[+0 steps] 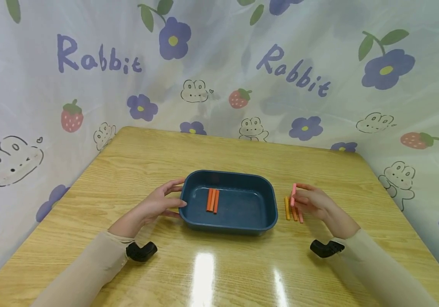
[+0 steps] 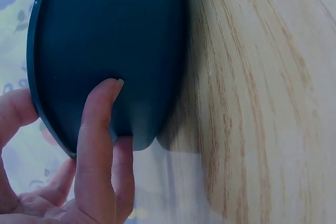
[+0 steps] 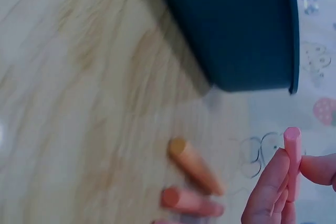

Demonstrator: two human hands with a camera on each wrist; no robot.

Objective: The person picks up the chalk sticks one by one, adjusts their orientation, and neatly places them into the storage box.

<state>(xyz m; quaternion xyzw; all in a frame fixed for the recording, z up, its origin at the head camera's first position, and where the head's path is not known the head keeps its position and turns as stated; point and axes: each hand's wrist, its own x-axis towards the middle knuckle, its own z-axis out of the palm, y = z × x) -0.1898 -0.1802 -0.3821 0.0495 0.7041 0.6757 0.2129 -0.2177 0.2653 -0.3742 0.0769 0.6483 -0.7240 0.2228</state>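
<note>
A dark blue rectangular bin (image 1: 228,228) stands mid-table with three orange-red crayons (image 1: 212,200) side by side in its left part. At the bin's left end, my left hand (image 1: 161,200) holds the wall, thumb at the rim; in the left wrist view its fingers (image 2: 94,150) lie against the outer side. To the right of the bin, my right hand (image 1: 315,204) pinches a pink crayon (image 3: 293,163) upright between thumb and fingers. Below that hand, several crayons lie on the table, among them a yellow one (image 1: 287,208) and a pink one (image 1: 300,215).
The wood-grain table (image 1: 158,153) is backed and flanked by a white curtain (image 1: 219,51) printed with flowers, rabbits and strawberries. A black device (image 1: 141,251) sits at the left wrist, another (image 1: 327,248) at the right wrist.
</note>
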